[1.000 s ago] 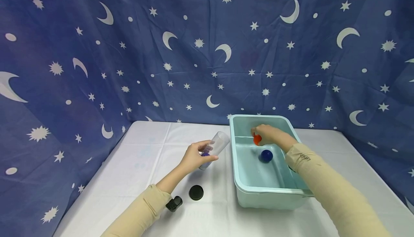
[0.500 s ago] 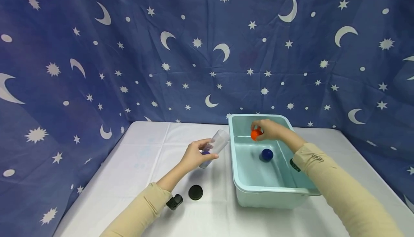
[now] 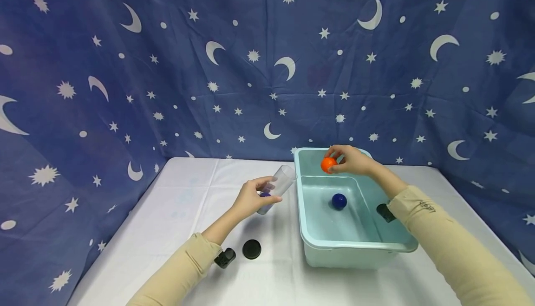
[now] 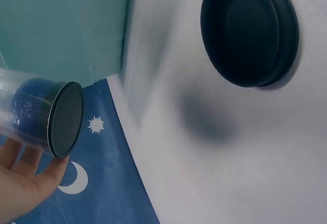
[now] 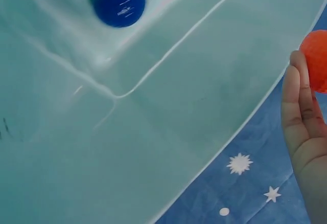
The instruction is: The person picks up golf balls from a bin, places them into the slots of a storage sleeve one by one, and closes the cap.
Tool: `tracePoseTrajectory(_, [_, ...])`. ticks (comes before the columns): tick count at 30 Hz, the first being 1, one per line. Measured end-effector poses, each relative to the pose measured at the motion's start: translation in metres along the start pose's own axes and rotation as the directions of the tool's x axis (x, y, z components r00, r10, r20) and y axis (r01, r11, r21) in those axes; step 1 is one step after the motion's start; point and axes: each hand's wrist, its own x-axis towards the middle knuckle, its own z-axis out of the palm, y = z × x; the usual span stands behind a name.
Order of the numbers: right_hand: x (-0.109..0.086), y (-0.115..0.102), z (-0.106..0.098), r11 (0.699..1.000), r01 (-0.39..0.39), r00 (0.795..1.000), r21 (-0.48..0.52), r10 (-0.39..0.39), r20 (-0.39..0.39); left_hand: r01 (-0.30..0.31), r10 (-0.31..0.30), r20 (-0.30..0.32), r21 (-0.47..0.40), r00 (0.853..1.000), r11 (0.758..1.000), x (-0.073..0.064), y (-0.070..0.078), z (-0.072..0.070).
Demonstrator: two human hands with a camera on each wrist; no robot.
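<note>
My left hand (image 3: 256,197) grips a clear plastic tube (image 3: 282,180), tilted with its open mouth up and toward the tub. Inside, near the tube's dark base (image 4: 67,120), sits a blue ball (image 4: 31,109). With fingertips and thumb, my right hand (image 3: 349,159) pinches an orange ball (image 3: 328,165) above the far left part of the pale green tub (image 3: 307,222). Another blue ball (image 3: 339,201) lies on the tub's floor, below the right hand; it shows in the right wrist view too.
A round black lid (image 3: 251,249) lies on the white tablecloth (image 3: 184,222) near the left forearm. Dark wrist devices show at the left wrist (image 3: 225,258) and right wrist (image 3: 385,212). A blue curtain (image 3: 234,64) with moons and stars hangs behind the table.
My right hand has lifted the orange ball from low in the tub up toward its far left rim. The left hand and tube have hardly moved. The loose blue ball has shifted slightly.
</note>
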Motion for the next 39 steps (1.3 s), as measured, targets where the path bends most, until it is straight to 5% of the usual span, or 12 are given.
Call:
tracePoseTrajectory(5, [-0.005,-0.009,0.0,0.989,-0.002,0.999,0.148,0.007,-0.036,-0.007,0.007,0.011,-0.004,1.0,1.0,0.001,-0.001,0.0])
tracePoseTrajectory(18, [-0.006,-0.045,0.008,0.952,0.056,0.997,0.302,-0.037,-0.067,-0.027,0.027,0.019,-0.003,0.999,1.0,0.006,0.005,0.0])
tracePoseTrajectory(28, [-0.004,-0.069,0.021,0.933,0.074,0.997,0.352,-0.067,-0.034,-0.032,0.031,0.033,0.004,0.999,0.999,0.008,0.007,0.0])
tracePoseTrajectory(39, [-0.005,-0.069,0.035,0.917,0.054,0.998,0.396,-0.033,-0.059,-0.028,0.028,0.042,-0.004,0.999,1.0,0.005,0.006,0.003])
